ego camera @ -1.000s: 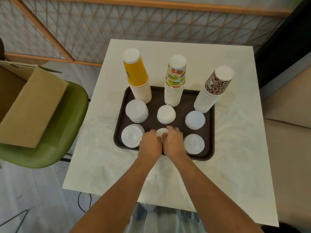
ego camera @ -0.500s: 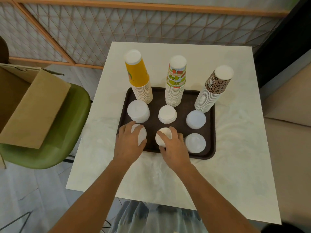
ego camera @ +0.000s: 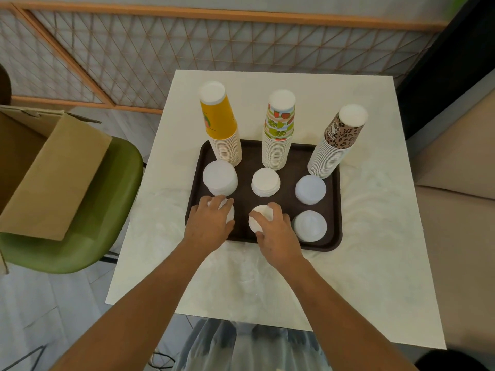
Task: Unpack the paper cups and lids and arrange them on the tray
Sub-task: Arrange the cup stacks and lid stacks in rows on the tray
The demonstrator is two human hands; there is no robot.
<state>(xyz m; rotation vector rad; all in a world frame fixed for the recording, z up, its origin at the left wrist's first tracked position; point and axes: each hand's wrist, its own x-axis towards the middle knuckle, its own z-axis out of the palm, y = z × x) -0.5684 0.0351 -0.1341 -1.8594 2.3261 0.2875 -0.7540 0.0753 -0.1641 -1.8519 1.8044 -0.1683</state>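
A dark brown tray (ego camera: 336, 210) lies on the white table. Along its back stand three upside-down cup stacks: yellow (ego camera: 221, 124), fruit-patterned (ego camera: 278, 129) and leopard-patterned (ego camera: 338, 140). In front of them sit white lid stacks at middle left (ego camera: 219, 178), centre (ego camera: 265, 182), middle right (ego camera: 310, 189) and front right (ego camera: 310, 225). My left hand (ego camera: 210, 226) covers and grips the front-left lid stack (ego camera: 229, 211). My right hand (ego camera: 276, 232) grips the front-centre lid stack (ego camera: 258, 218), fingers curled round it.
An open cardboard box (ego camera: 45, 167) rests on a green chair (ego camera: 107, 210) left of the table (ego camera: 375, 277). A lattice screen (ego camera: 187, 49) stands behind. A beige seat (ego camera: 455, 210) lies to the right.
A second ago both hands were together on the front-centre lid stack. My left hand has moved left onto the front-left stack; my right hand stays on the centre one.
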